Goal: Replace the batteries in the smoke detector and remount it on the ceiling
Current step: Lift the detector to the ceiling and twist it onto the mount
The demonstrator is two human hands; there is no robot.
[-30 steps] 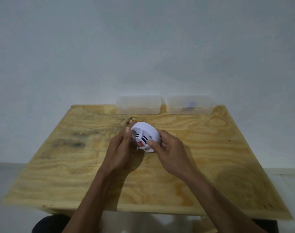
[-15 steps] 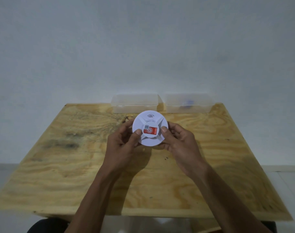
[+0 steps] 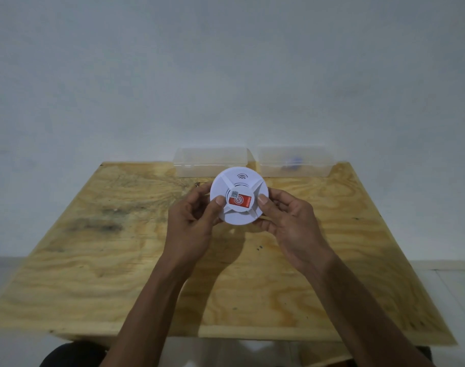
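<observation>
A round white smoke detector [image 3: 243, 181] with a red label at its centre is held above the plywood table, its labelled face turned toward me. My left hand [image 3: 191, 221] grips its left edge, thumb on the face. My right hand [image 3: 292, 221] grips the right edge, thumb beside the label. The fingers of both hands are hidden behind the detector. No loose batteries can be made out with certainty.
The plywood table [image 3: 120, 260] stretches wide around my arms. Two clear plastic boxes stand at its far edge against the wall: the left box [image 3: 210, 161] looks empty, the right box [image 3: 294, 162] holds something small and blue.
The detector has been turned from edge-on to face me and lifted slightly. Both hands shifted to its sides, thumbs on the front.
</observation>
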